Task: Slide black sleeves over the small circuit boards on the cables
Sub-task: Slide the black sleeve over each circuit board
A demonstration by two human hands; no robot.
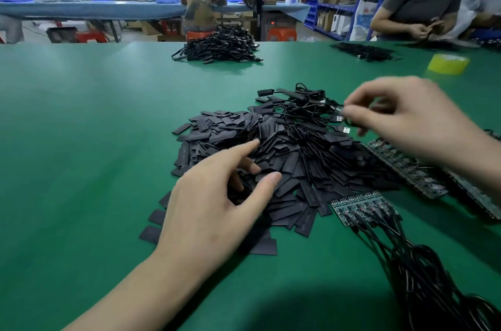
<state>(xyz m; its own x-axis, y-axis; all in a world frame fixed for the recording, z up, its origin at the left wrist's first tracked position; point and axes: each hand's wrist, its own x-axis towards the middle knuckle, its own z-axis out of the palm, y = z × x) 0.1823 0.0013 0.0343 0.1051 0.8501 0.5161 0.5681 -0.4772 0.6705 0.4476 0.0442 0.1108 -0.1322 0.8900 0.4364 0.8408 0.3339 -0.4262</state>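
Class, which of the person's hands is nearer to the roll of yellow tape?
Right. The right hand, pinching a cable, is just in front of the tape roll; the left hand lies far to its left, over the pile of black sleeves.

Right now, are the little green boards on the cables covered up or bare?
Bare. The green boards on the cables show their parts uncovered; the black sleeves lie loose in a pile beside them.

2 bare hands, left hand [217, 211] & right hand [406, 119], w/ bare forearms [141, 284]; fingers [238, 150] slim, nails short.
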